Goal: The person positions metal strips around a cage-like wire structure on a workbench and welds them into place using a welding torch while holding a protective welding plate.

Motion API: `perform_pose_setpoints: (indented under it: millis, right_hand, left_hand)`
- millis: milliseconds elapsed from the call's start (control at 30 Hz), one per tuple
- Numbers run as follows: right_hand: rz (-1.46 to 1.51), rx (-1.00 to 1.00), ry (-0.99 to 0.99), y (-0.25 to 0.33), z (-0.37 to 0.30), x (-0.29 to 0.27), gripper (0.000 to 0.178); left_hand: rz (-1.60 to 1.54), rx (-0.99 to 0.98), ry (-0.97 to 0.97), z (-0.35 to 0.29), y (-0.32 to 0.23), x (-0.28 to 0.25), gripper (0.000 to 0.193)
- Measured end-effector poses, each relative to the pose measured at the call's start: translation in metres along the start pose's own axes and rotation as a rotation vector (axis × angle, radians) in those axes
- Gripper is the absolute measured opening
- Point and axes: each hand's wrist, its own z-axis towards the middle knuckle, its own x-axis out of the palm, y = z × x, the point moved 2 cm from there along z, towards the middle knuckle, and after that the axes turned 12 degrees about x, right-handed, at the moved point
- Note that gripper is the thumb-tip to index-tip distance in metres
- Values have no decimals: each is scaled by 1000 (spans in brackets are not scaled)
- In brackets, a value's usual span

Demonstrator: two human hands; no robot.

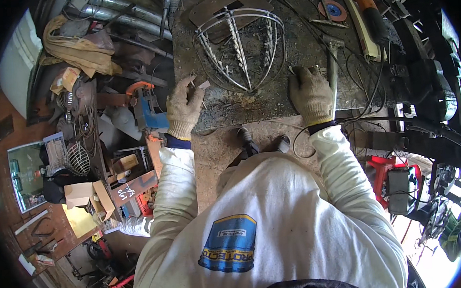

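My left hand, in a knitted work glove, is at the bench's near edge. Its fingers are closed on a small pale flat piece, whose kind I cannot tell. My right hand, gloved too, rests curled at the same edge; whatever is in its fingers is hidden. Between and beyond both hands lies a welded metal rod frame, with curved bars meeting at a near point and twisted rods inside. Neither hand visibly touches it. A grey metal bar runs close beside my right hand.
The dark workbench carries a flat brown plate, a grinding disc, an orange-and-black power tool and loose cables. Left stands a blue vise among clutter. A red stand is at right.
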Motion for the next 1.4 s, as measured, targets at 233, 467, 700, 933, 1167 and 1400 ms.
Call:
perform_pose_setpoints:
  millis: [233, 467, 700, 933, 1167, 1400]
  right_hand:
    - [-20, 47, 79, 0, 3, -4, 31]
    - [-39, 49, 99, 1, 6, -4, 32]
    - [-69, 63, 85, 7, 3, -4, 32]
    - [-57, 43, -35, 7, -1, 3, 30]
    - [-54, 45, -47, 13, 1, 5, 29]
    - [-99, 43, -93, 17, 1, 8, 31]
  left_hand:
    - [23, 2, -34, 2, -4, 2, 37]
    - [107, -51, -23, 2, -4, 2, 38]
    - [84, 57, -34, 4, 8, 4, 37]
    - [-26, -4, 42, 5, 12, 5, 35]
    - [-314, 5, 283, 13, 26, 1, 35]
    - [-424, 42, 462, 28, 23, -9, 27]
